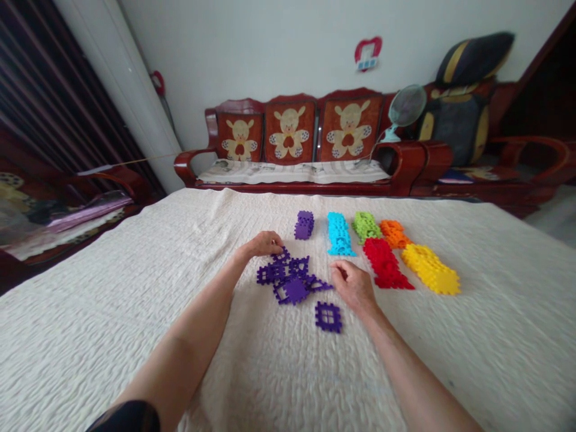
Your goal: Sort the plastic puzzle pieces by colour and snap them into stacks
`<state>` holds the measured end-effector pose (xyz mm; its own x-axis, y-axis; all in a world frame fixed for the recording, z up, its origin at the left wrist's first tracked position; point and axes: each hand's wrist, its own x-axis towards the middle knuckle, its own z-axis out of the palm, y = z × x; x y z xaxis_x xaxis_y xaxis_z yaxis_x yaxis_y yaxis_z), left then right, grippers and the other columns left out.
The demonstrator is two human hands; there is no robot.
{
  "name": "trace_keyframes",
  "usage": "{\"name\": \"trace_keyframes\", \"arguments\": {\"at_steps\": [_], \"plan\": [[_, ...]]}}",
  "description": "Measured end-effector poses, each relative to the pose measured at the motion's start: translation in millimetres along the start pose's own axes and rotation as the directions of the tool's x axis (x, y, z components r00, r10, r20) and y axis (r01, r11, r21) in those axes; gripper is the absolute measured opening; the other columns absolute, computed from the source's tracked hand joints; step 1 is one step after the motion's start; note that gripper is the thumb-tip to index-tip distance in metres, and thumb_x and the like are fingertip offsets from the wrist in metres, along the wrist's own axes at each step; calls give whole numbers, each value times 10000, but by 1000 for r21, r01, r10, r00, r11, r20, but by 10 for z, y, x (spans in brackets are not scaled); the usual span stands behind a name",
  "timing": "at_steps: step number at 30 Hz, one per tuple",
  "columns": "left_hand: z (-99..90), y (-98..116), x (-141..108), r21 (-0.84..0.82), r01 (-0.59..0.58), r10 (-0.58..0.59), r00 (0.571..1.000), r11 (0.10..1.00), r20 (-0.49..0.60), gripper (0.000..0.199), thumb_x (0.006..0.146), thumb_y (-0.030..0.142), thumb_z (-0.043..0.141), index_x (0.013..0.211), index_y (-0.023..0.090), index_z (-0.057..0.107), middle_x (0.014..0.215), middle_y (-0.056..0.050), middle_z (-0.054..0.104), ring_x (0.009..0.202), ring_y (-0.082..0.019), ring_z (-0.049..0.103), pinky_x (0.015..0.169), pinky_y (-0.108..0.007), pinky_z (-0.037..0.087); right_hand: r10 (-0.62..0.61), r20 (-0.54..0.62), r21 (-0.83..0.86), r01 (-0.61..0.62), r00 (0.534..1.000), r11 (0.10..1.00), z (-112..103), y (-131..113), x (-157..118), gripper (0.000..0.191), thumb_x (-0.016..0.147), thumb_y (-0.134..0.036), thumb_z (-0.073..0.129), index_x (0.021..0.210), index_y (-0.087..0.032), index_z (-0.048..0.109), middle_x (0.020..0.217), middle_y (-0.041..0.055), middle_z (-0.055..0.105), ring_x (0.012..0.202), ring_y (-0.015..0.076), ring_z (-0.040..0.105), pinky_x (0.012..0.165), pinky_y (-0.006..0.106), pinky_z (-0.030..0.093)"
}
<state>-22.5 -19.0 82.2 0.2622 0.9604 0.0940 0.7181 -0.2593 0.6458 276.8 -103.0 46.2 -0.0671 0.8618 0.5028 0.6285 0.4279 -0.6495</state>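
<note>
My left hand (266, 243) pinches a purple building tile (282, 255) at the far edge of a loose heap of purple interlocking tiles (296, 290), some with window-like openings, some triangular. On the heap's right side my right hand (354, 283) is closed, its fingers curled inward close to the tip of a purple triangular tile (320, 284). Whether anything lies in those fingers is hidden. A single square purple window tile (328, 317) lies apart, nearer to me. Beyond the heap stands a small purple stack (305, 225).
Right of the heap lie rows of blue tiles (339, 234), green tiles (366, 227), orange tiles (395, 234), red tiles (384, 264) and yellow tiles (431, 268). A quilted cream cover (135, 312) spreads beneath everything. A wooden sofa (297, 187) and a fan (406, 107) are behind.
</note>
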Motion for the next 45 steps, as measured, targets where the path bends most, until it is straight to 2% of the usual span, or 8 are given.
{"name": "trace_keyframes", "arguments": {"at_steps": [4, 10, 15, 23, 31, 36, 40, 45], "plan": [[21, -2, 3, -135, 40, -41, 999, 990, -8, 102, 687, 246, 695, 748, 178, 741, 622, 15, 652, 551, -109, 542, 565, -228, 429, -8, -4, 2, 8, 1000, 1000, -6, 8, 6, 259, 802, -322, 483, 843, -221, 717, 799, 44, 758, 695, 186, 679, 717, 276, 516], [182, 52, 83, -110, -34, 9, 974, 993, -225, 222, 764, 234, 636, 941, 157, 744, 683, 7, 679, 619, -102, 575, 619, -200, 451, 1, 14, -3, -1, 1000, 1000, -21, 9, 7, 287, 815, -353, 476, 860, -212, 721, 813, 51, 763, 718, 190, 690, 735, 278, 521], [313, 69, 117, -62, -88, 76, 981, 994, -177, 343, 744, 160, 611, 1060, 169, 743, 835, -2, 735, 686, -100, 614, 683, -195, 474, 14, 16, -11, -14, 1000, 1000, -24, 5, 8, 309, 808, -370, 469, 858, -204, 724, 817, 61, 763, 735, 199, 698, 744, 286, 522], [354, -40, 175, -256, 13, -61, 982, 966, -178, 249, 743, 248, 647, 951, 159, 751, 668, 20, 670, 599, -104, 566, 578, -200, 429, 40, 30, -13, -40, 999, 999, -31, -33, 5, 281, 806, -349, 477, 848, -211, 718, 798, 46, 758, 727, 190, 696, 727, 273, 511], [438, 86, 263, -374, 40, -105, 983, 927, -153, 148, 730, 245, 640, 833, 157, 700, 590, 37, 618, 525, -87, 511, 538, -196, 412, 26, 19, -7, -26, 999, 1000, -15, -45, 2, 267, 810, -330, 473, 844, -213, 711, 798, 50, 755, 720, 185, 688, 706, 264, 501], [332, 17, 257, -224, -105, 52, 971, 969, -233, 144, 704, 206, 617, 804, 153, 705, 611, 38, 603, 560, -81, 520, 574, -190, 413, 26, 20, 2, -26, 999, 1000, -20, -49, 2, 253, 811, -311, 476, 837, -218, 709, 807, 47, 755, 723, 181, 684, 711, 260, 502], [157, -98, 177, -150, -225, 196, 963, 963, -185, 172, 643, 117, 551, 715, 156, 702, 783, -16, 703, 712, -104, 620, 702, -206, 481, 23, 23, 2, -23, 999, 1000, -19, -40, 0, 259, 808, -307, 477, 852, -216, 716, 801, 45, 752, 714, 180, 678, 702, 259, 500], [94, -163, 121, -111, -76, 58, 986, 991, -157, 237, 693, 165, 532, 796, 162, 745, 742, -18, 714, 700, -128, 637, 698, -226, 505, 20, 26, -8, -20, 999, 1000, -11, -25, -2, 254, 808, -302, 481, 849, -216, 716, 790, 40, 750, 705, 181, 675, 696, 260, 495]]}}
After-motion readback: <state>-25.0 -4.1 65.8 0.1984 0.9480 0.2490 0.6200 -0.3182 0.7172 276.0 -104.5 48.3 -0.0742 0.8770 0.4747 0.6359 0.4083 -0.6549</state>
